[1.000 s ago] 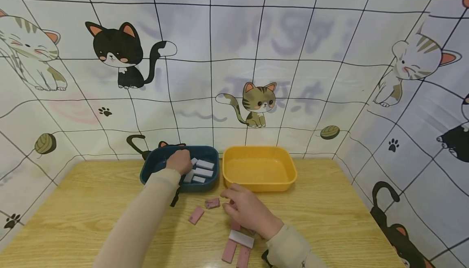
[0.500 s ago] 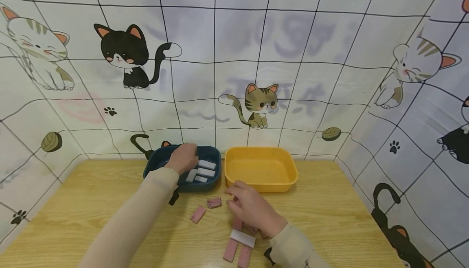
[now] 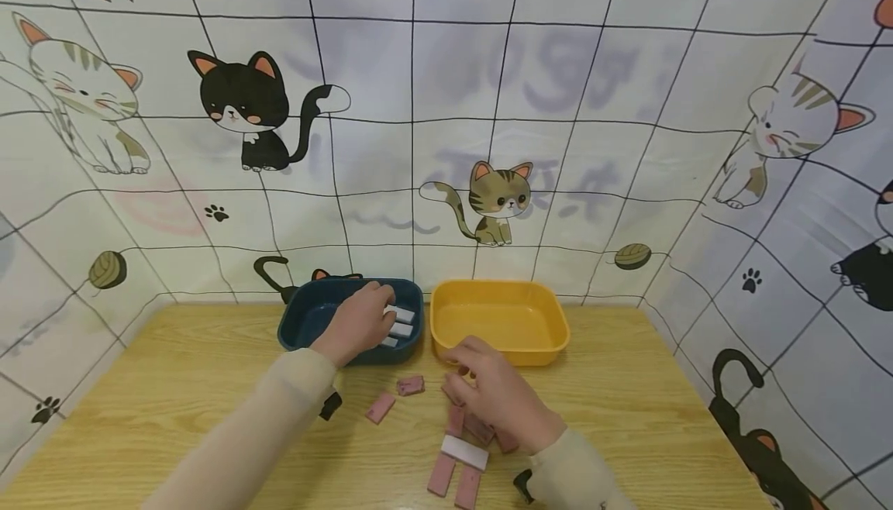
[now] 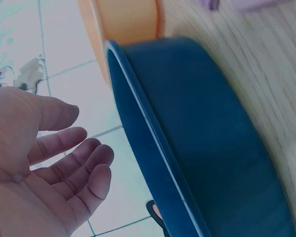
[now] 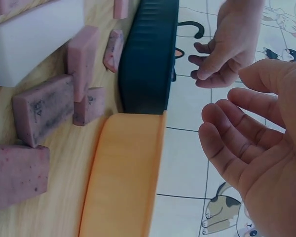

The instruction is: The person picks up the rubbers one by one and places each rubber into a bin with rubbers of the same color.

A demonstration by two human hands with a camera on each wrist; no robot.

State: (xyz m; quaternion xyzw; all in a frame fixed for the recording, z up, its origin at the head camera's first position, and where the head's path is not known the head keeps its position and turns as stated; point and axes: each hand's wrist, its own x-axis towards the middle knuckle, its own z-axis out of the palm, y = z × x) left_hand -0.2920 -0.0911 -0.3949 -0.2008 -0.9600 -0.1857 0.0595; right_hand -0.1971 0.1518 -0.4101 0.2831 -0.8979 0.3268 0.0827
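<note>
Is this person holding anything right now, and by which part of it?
Nothing: the wrist views show the left grip and right grip both empty.

Two bins (image 3: 533, 356); perhaps twelve blocks (image 3: 465, 453).

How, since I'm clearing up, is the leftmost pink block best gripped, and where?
Probably pinch the leftmost pink block midway along its long sides, from above: it lies flat and apart on the table, both long sides free.

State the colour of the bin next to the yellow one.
Dark blue; the bin shows best in the left wrist view.
</note>
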